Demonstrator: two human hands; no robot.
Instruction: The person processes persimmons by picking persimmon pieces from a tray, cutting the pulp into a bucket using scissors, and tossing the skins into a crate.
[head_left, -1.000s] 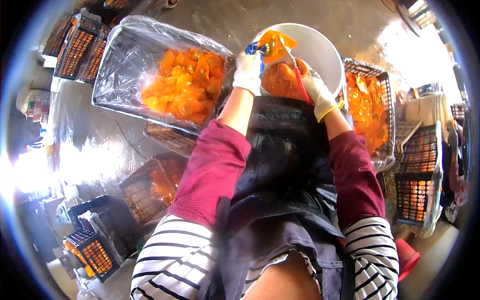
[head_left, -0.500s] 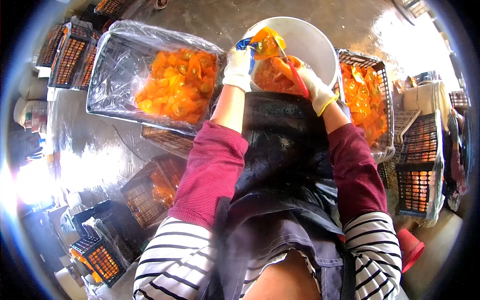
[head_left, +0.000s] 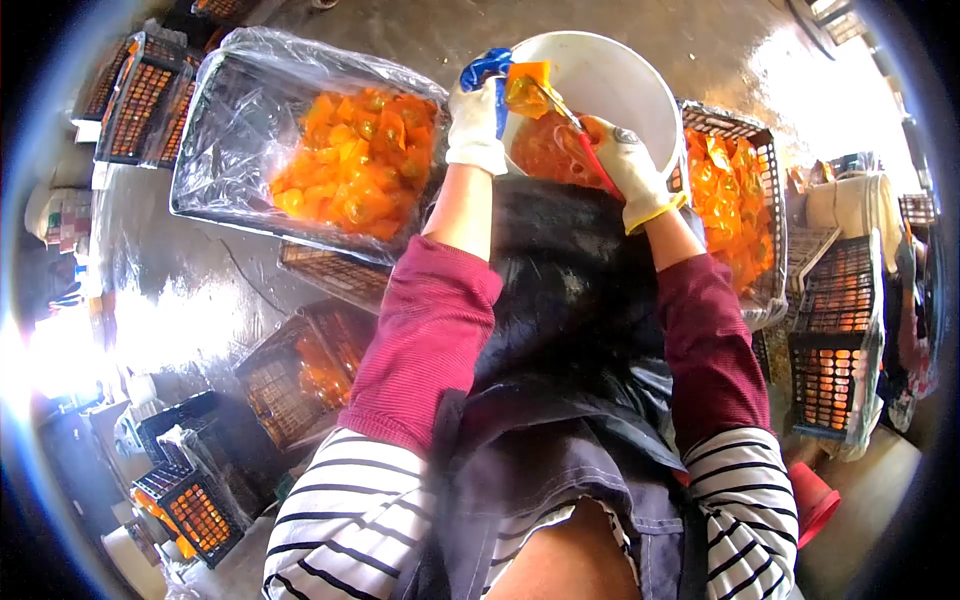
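My left hand (head_left: 480, 112), in a white glove with blue coating, pinches a shiny, translucent orange packet (head_left: 527, 88) over the near rim of a white bucket (head_left: 645, 95). My right hand (head_left: 625, 165), gloved in white with a yellow cuff, is closed around a red-handled tool (head_left: 594, 155). Its thin metal blade touches the packet; whether it is a knife or scissors I cannot make out. Wet reddish-orange pulp (head_left: 545, 145) lies low in the bucket. To the left, a crate lined with clear plastic (head_left: 235, 130) holds a heap of similar orange packets (head_left: 360, 165).
A black crate (head_left: 768, 165) with more orange packets stands right of the bucket. Stacked crates (head_left: 830, 370) of orange contents are farther right. A brown crate (head_left: 290, 385) and black crates (head_left: 205, 510) sit lower left. A red container (head_left: 815, 500) is at lower right.
The orange packet has turned and moved slightly down and left between my hands. My right hand has shifted a little right and down, with the red-handled tool still in it.
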